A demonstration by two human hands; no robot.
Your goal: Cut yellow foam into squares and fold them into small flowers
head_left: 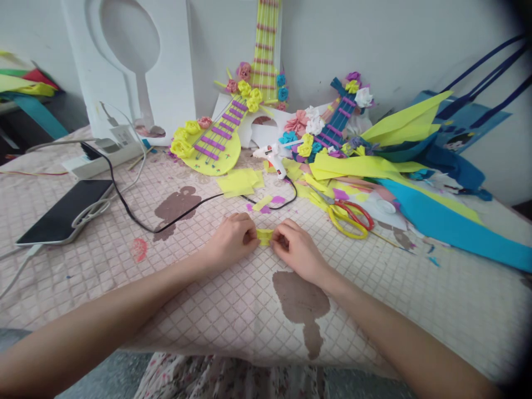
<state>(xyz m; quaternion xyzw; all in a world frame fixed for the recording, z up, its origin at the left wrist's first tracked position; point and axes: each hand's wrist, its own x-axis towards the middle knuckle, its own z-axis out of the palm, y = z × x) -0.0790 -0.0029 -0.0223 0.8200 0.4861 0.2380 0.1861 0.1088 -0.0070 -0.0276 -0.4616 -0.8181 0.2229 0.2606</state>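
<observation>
Between my two hands is a small strip of yellow crepe paper (pixel 265 238), pinched at each end just above the table cover. My left hand (pixel 235 237) is closed on its left end, my right hand (pixel 297 248) on its right end; the fingertips hide both ends. Beyond them lie yellow paper squares (pixel 240 182) and purple paper scraps (pixel 277 199). A white glue gun (pixel 272 157) rests behind these on its black cord. To the right are scissors with red and yellow handles (pixel 351 219).
Paper-flower-trimmed toy instruments, one yellow (pixel 222 147) and one blue (pixel 336 124), stand at the back. Blue crepe paper (pixel 449 221) spreads rightward. A tablet (pixel 68 211), a power strip (pixel 103 155) and looping cords occupy the left. A white cut-out board (pixel 174 66) leans on the wall.
</observation>
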